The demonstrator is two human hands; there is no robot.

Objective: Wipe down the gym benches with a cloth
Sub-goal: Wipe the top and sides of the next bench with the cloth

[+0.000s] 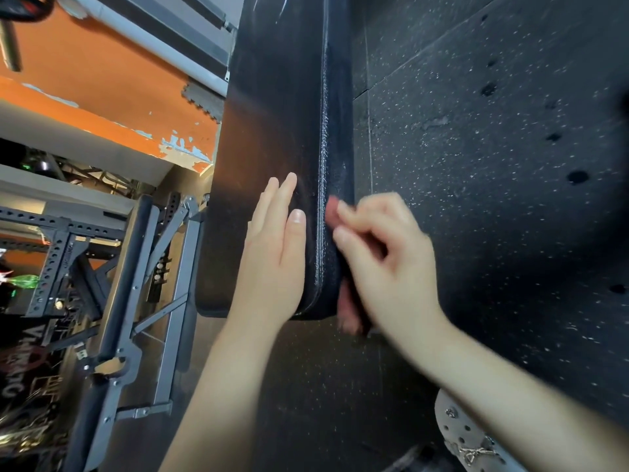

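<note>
**Cloth on the side edge of the bench**

My left hand (272,264) lies flat on the top face of the black bench pad (272,131), fingers straight and together, close to the pad's near end and just beside its stitched seam (323,165). It holds nothing.

My right hand (384,260) is on the other side of that seam, against the pad's side wall. Its fingers are curled round a reddish cloth (350,313). The cloth is pressed between my hand and the pad's edge, with one bit showing above my fingertips and another hanging out below my palm by the pad's corner. This hand is blurred, so I can only say the grip looks like a loose bunching rather than a neat fold.

Under the pad is a black speckled rubber floor (493,165). A second bench (136,301) with a grey metal frame stands off to my left, before an orange wall (85,80). A grey perforated clog (466,434) shows at the lower right
</note>
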